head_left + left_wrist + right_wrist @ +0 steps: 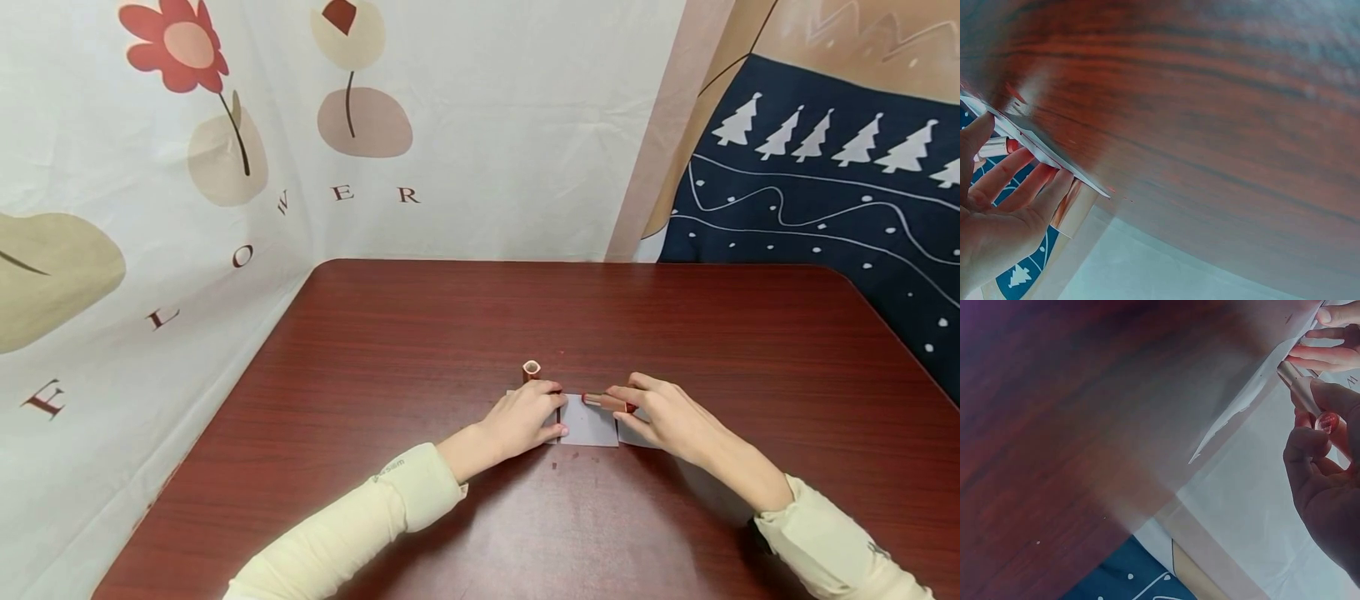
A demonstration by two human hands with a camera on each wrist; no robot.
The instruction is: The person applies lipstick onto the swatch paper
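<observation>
My right hand [671,415] pinches a lipstick [609,402] between thumb and fingers. Its red tip [1012,145] points left, at or just above white paper [588,423] on the table; whether it touches I cannot tell. With fingers extended, my left hand [521,418] rests on the paper's left part. Dark lines divide the paper into sections, and a ragged edge shows in the right wrist view. Just behind the left hand stands a copper-coloured lipstick cap [531,371], its open end up, its lower part hidden by the fingers.
The dark red wooden table [420,325] extends around both hands. Small reddish specks [554,466] lie in front of the paper. Printed cloth [510,167] hangs along the back and left edges, with a navy section at the right.
</observation>
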